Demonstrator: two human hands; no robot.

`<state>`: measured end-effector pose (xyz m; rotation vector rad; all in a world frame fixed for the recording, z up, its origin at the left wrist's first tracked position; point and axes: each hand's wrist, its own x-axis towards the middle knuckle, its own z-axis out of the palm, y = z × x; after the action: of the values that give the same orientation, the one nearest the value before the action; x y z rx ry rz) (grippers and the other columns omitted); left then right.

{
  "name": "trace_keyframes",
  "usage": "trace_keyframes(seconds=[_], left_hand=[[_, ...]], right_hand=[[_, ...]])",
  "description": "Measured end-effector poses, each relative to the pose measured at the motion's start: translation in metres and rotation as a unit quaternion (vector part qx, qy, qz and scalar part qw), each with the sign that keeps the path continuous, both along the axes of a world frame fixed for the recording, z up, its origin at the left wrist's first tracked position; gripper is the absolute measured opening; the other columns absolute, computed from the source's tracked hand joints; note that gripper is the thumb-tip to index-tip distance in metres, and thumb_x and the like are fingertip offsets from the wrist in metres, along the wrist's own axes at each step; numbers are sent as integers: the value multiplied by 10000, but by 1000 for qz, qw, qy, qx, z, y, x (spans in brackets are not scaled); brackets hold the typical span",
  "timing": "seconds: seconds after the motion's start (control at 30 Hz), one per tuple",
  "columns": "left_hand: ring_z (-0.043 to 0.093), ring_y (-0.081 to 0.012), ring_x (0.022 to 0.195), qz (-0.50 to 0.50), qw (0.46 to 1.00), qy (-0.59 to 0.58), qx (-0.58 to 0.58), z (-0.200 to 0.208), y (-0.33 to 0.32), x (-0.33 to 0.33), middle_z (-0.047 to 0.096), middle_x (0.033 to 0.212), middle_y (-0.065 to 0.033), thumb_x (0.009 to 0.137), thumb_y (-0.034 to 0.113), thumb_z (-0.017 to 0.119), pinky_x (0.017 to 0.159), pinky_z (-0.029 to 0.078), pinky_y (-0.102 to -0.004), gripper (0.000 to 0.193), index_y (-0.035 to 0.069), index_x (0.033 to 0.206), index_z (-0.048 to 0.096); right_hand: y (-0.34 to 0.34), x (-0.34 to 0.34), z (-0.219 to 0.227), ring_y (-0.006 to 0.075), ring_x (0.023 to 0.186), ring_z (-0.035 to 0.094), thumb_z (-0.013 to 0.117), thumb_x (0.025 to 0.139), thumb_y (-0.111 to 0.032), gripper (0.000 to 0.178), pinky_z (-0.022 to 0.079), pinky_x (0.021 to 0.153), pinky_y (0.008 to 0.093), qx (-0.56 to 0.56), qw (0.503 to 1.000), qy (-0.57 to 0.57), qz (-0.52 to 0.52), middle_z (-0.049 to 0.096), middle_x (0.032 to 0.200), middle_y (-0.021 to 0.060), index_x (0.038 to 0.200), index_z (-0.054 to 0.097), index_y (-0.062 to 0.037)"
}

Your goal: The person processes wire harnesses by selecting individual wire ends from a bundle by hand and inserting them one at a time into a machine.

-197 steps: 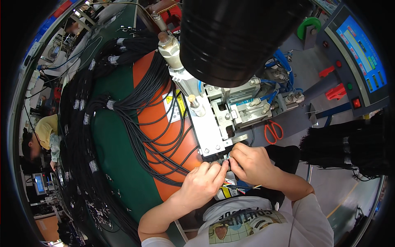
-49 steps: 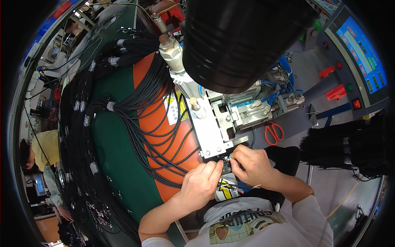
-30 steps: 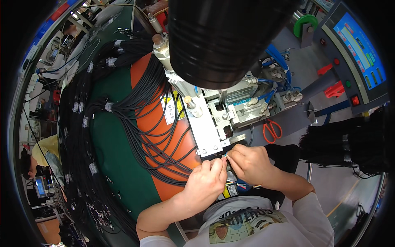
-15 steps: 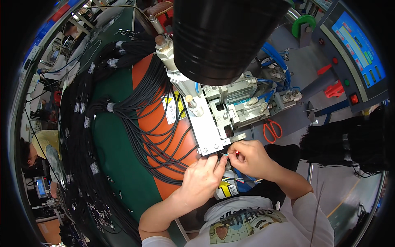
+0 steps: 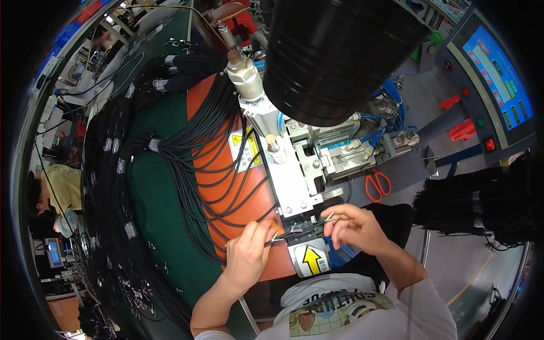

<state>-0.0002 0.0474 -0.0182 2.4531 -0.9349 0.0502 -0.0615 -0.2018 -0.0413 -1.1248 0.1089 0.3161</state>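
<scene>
In front of the machine's white metal head, my left hand is closed, thumb and fingertips pinching a thin black cable. Pale bare wire ends show by those fingertips. The thumb and forefinger of my right hand pinch at the cable's other side, where a light-coloured wire tip sticks up; the other fingers curl loosely. Between the hands, small coloured wires stand just below the head. Exactly how the cable ends join is too small to tell.
Many black cables fan over the orange mat on the left. A large black cylinder overhangs the machine. Red-handled scissors lie to the right, below a control screen. A black cable bundle hangs at far right. Another person sits at far left.
My hands, close together at the machine's head before, have moved apart, the left one leftward and the right one a little rightward. The cable and the yellow arrow label now show between and below them.
</scene>
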Motion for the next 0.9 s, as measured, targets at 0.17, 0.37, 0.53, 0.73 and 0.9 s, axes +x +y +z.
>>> trace_keyframes(seconds=[0.17,0.37,0.53,0.73,0.9], left_hand=[[639,-253,708,-153,953,201,-166,22,-19,-3,644,870,-151,769,-17,695,594,504,-326,259,-24,1020,635],[620,-233,622,-142,938,252,-190,13,-25,1,612,809,-130,858,40,639,533,491,-323,169,-29,1009,610],[611,-247,605,-163,928,265,-207,10,-29,1,591,795,-121,845,45,638,531,486,-341,155,-28,977,602],[591,-269,576,-122,981,116,-96,14,-39,-8,552,711,-83,740,61,694,487,454,-368,162,39,794,543],[590,-273,571,-106,981,127,-104,13,-43,-6,535,654,-79,733,48,685,484,452,-362,159,45,762,528]], right_hand=[[18,0,4,80,632,616,575,876,47,106,470,554,198,-150,973,-162,-68,644,864,74,970,622,42],[5,5,-1,80,624,597,561,897,46,198,457,586,184,88,995,-32,41,628,904,102,1087,616,62],[15,1,-2,68,642,594,598,875,41,144,420,541,182,15,992,-126,6,614,919,88,1012,639,22],[41,1,0,206,824,622,654,796,-16,332,496,650,299,-488,738,-435,-169,602,1039,135,1120,590,23],[29,-1,-1,243,873,617,615,835,-9,282,496,737,311,-357,866,-332,-109,596,1046,146,1116,621,19]])
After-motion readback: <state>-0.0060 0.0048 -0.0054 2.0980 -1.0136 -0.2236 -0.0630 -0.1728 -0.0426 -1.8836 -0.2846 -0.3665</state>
